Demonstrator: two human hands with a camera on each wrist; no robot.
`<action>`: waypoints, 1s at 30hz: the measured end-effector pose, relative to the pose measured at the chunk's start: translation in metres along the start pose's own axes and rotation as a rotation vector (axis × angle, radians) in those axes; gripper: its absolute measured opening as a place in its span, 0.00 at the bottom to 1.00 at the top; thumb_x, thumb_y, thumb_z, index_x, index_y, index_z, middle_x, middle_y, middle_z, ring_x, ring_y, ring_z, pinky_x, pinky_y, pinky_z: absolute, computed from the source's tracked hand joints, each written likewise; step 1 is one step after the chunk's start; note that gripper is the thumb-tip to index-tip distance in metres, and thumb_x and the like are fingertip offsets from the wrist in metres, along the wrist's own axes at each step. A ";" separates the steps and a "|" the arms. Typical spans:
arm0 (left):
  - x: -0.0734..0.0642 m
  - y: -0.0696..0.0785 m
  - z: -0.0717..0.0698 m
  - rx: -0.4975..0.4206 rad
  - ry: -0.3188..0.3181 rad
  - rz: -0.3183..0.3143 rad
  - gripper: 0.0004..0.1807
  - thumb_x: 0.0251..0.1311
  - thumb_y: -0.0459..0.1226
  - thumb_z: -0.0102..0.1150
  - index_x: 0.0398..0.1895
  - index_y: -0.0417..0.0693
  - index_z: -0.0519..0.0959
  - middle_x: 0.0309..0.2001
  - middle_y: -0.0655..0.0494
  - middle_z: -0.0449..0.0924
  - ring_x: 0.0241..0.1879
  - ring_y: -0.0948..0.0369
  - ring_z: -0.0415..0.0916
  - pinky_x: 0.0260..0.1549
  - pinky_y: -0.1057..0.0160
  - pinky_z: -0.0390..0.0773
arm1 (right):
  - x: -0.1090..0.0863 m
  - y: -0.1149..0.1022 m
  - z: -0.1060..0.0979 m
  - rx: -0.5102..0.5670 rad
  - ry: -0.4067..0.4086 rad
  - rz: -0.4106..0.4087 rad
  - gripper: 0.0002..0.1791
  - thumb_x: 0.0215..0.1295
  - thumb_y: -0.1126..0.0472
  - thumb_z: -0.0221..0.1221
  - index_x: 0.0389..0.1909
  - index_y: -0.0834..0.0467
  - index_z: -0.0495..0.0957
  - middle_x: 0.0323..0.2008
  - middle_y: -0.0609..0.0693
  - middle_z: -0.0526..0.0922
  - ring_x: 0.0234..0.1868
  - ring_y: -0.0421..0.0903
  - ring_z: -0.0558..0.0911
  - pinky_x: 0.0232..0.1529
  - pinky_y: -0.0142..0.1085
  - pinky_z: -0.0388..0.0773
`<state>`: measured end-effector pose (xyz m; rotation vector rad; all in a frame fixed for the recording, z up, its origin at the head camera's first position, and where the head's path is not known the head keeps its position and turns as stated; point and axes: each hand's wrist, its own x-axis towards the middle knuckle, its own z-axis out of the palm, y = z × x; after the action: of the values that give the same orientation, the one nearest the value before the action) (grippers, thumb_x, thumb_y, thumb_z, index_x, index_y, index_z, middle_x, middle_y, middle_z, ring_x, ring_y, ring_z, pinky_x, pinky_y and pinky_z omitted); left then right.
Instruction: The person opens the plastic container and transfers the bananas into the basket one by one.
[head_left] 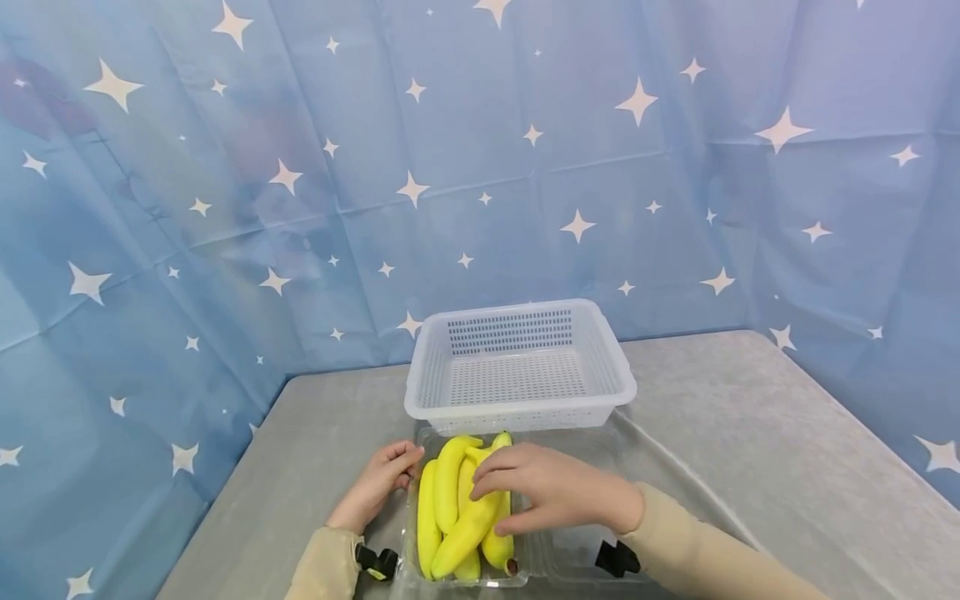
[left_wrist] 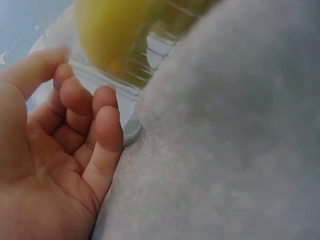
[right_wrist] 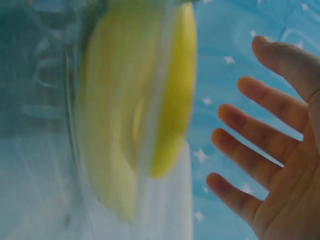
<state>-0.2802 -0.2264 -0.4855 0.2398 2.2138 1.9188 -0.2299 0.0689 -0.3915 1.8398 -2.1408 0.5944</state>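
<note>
The topmost banana [head_left: 469,531] would best be pinched mid-length; at its two o'clock, the right hand [head_left: 558,488] was spread, empty (left hand [head_left: 381,481]: hold unclear).

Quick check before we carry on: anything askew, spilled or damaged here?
Nothing looks spilled or plainly damaged. The one untidy spot is in the clear container: the top banana slants across the pile, while the leftmost banana runs more nearly front to back.
</note>
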 end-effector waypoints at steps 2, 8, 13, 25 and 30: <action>0.000 0.001 0.000 -0.003 0.001 0.001 0.18 0.56 0.48 0.54 0.21 0.44 0.67 0.21 0.54 0.64 0.18 0.61 0.63 0.19 0.64 0.70 | 0.005 0.000 0.008 0.007 -0.029 -0.001 0.22 0.57 0.46 0.55 0.51 0.50 0.71 0.52 0.44 0.71 0.55 0.39 0.66 0.56 0.32 0.59; 0.000 0.001 -0.001 -0.003 -0.005 0.009 0.18 0.56 0.48 0.54 0.22 0.43 0.67 0.21 0.54 0.65 0.19 0.61 0.64 0.20 0.64 0.69 | 0.013 0.004 0.026 0.006 -0.098 0.067 0.24 0.56 0.41 0.53 0.51 0.46 0.71 0.53 0.41 0.70 0.58 0.39 0.64 0.57 0.48 0.56; -0.001 0.001 0.000 0.005 0.009 0.013 0.18 0.56 0.47 0.54 0.22 0.42 0.68 0.22 0.53 0.65 0.19 0.61 0.64 0.20 0.64 0.69 | 0.012 0.008 0.037 0.073 -0.148 0.132 0.22 0.56 0.40 0.52 0.48 0.45 0.73 0.48 0.34 0.71 0.52 0.30 0.66 0.57 0.53 0.52; -0.009 0.013 0.004 -0.007 -0.027 -0.003 0.16 0.59 0.43 0.51 0.22 0.41 0.67 0.22 0.53 0.66 0.20 0.62 0.65 0.21 0.63 0.69 | 0.005 0.015 0.049 0.167 -0.127 0.152 0.22 0.52 0.41 0.56 0.49 0.41 0.74 0.46 0.31 0.71 0.52 0.32 0.65 0.53 0.58 0.55; -0.009 0.016 0.004 0.009 -0.026 0.001 0.15 0.60 0.43 0.51 0.22 0.41 0.68 0.22 0.54 0.66 0.20 0.62 0.66 0.21 0.63 0.70 | 0.004 0.016 0.048 0.165 -0.123 0.157 0.23 0.52 0.40 0.56 0.49 0.41 0.74 0.46 0.31 0.71 0.52 0.31 0.65 0.53 0.57 0.54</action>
<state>-0.2703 -0.2221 -0.4694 0.2657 2.2064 1.8954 -0.2426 0.0448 -0.4342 1.8455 -2.3990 0.7301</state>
